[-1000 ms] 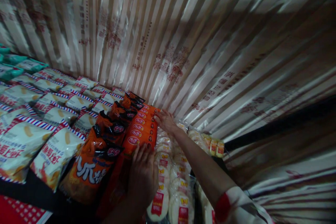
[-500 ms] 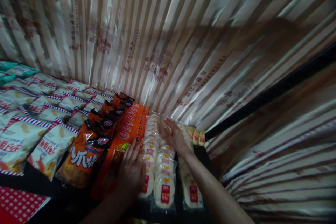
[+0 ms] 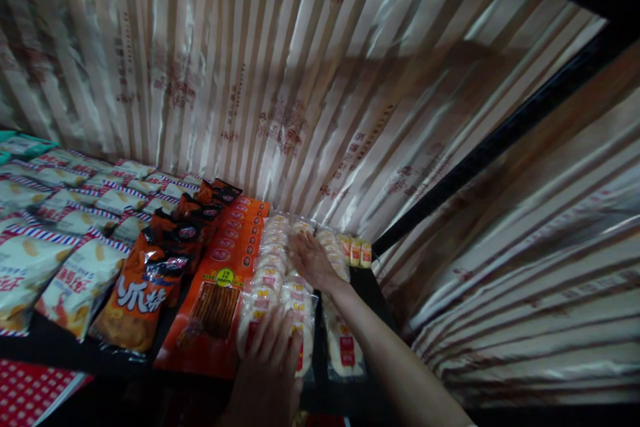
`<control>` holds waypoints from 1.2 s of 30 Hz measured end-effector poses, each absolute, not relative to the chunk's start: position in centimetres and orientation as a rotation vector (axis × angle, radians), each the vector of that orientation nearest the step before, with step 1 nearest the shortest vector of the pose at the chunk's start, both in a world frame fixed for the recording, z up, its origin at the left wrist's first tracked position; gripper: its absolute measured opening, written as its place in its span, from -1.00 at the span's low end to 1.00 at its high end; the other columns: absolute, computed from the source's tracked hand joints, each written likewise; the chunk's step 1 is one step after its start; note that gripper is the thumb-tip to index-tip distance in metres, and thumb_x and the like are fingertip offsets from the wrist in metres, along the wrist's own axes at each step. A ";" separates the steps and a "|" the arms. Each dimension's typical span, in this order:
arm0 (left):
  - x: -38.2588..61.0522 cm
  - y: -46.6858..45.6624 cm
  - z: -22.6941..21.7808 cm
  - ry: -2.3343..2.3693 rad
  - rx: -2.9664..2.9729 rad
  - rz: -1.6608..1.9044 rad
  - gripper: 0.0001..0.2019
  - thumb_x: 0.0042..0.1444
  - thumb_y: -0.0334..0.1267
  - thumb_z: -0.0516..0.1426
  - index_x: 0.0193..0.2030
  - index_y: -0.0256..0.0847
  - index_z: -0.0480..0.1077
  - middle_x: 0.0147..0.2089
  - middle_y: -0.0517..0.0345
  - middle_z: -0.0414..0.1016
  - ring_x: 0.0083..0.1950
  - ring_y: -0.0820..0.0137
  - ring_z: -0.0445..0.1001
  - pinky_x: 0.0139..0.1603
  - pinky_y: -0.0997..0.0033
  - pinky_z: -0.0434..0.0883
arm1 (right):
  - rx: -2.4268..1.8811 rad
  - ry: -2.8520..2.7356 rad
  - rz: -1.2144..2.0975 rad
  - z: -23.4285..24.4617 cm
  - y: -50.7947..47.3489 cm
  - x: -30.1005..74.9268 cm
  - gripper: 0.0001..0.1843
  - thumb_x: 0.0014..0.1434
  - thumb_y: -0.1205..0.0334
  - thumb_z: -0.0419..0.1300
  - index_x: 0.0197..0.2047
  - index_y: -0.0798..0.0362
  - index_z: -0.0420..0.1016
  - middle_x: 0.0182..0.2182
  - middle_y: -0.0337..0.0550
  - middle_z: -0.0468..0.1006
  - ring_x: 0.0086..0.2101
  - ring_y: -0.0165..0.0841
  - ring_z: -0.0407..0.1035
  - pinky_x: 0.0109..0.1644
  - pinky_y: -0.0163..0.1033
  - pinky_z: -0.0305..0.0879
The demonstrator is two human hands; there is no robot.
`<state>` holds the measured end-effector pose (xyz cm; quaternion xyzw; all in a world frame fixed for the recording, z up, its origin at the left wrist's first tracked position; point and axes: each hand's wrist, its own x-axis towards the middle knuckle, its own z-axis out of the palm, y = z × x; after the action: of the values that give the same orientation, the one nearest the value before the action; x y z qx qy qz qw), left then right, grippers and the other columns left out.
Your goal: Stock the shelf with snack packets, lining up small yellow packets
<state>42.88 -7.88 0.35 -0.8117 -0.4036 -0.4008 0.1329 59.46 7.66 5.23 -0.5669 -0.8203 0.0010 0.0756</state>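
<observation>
Both hands [image 3: 270, 350] [image 3: 313, 259] — palm-down, outstretched

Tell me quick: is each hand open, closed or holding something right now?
Left hand: open, fingers extended over the near end of the clear snack packets.
Right hand: open, fingers extended over the packets farther back.

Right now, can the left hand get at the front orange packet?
Likely yes: the left hand is just right of the front orange packet, whose face is uncovered; only the edge of a white pack shows between them.
</observation>
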 end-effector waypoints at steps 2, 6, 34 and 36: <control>43.1 -7.9 -0.5 -1.197 -2.365 -1.137 -0.53 0.01 -0.11 0.06 0.09 -0.21 0.30 0.16 -0.02 0.37 0.26 0.13 0.18 0.25 0.12 -0.02 | -1.769 -2.479 0.013 5.7 8.3 58.3 -0.44 0.29 0.02 -0.16 0.28 0.08 0.13 0.25 0.00 0.18 0.28 -0.11 -0.12 0.28 0.12 -0.12; 43.2 -7.5 -2.3 -1.275 -2.389 -1.081 -0.38 -0.01 -0.13 0.07 0.22 -0.26 0.16 0.27 -0.09 0.22 0.32 0.07 0.06 0.23 0.04 0.01 | -1.837 -2.513 0.001 6.9 10.2 56.1 -0.40 0.30 -0.05 -0.21 0.29 0.07 0.07 0.26 0.01 0.16 0.26 -0.10 -0.06 0.27 0.22 -0.24; 43.5 -7.1 -2.6 -1.416 -2.488 -0.946 -0.32 -0.03 -0.13 0.13 0.22 -0.42 0.13 0.26 -0.25 0.21 0.30 -0.02 0.13 0.16 -0.03 0.26 | -1.793 -2.601 -0.007 4.2 12.7 55.5 -0.41 0.32 0.02 -0.27 0.34 0.08 -0.05 0.31 0.05 0.00 0.29 -0.19 -0.15 0.28 0.23 -0.31; 43.6 -7.3 -2.2 -1.453 -2.497 -0.940 -0.31 -0.03 -0.14 0.12 0.23 -0.44 0.11 0.27 -0.28 0.18 0.31 -0.05 0.10 0.16 -0.08 0.24 | -1.794 -2.615 0.001 4.1 12.7 55.3 -0.41 0.33 0.04 -0.27 0.34 0.11 -0.06 0.31 0.07 -0.01 0.29 -0.17 -0.15 0.28 0.24 -0.33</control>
<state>43.62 -7.28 -2.25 -0.8209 -0.4775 -0.3088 0.0517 55.34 12.75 4.14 -0.5656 -0.8245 0.0004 -0.0148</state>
